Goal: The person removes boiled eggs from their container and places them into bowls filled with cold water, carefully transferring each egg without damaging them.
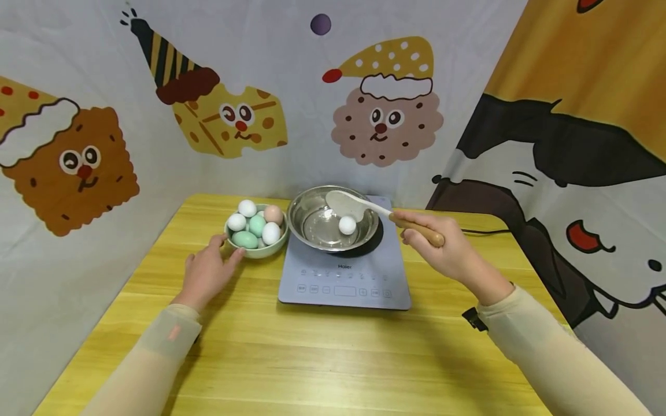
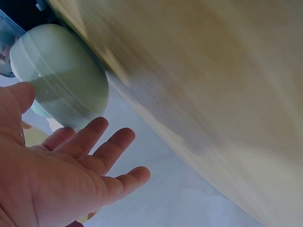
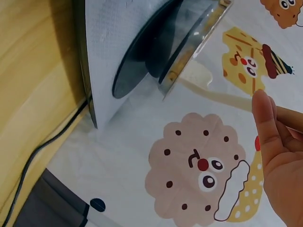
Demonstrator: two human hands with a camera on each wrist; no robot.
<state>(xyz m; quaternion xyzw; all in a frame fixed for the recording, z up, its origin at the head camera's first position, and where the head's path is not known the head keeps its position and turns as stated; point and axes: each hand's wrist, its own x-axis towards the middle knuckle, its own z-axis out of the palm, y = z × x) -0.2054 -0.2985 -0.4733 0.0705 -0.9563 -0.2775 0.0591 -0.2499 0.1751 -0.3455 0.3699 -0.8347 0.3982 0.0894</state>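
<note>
My right hand [image 1: 443, 245] grips the wooden handle of a spatula [image 1: 373, 206] with a white head. Its head reaches into a shallow steel pan [image 1: 299, 226], close beside a white egg [image 1: 347, 225]. At the left, a pale green bowl [image 1: 266, 252] holds several white, green and brownish eggs [image 1: 256, 225]. My left hand [image 1: 209, 273] is at the bowl's near left side, fingertips and thumb right at its wall. In the left wrist view the left fingers [image 2: 116, 142] are spread and loosely bent beside the bowl [image 2: 71, 75].
The pan stands on a grey induction cooker [image 1: 343, 283] with a touch panel at its front. A black cord [image 1: 484, 232] runs off to the right. Behind the wooden table [image 1: 338, 358] hangs a cloth [image 1: 307, 138] printed with cartoon figures.
</note>
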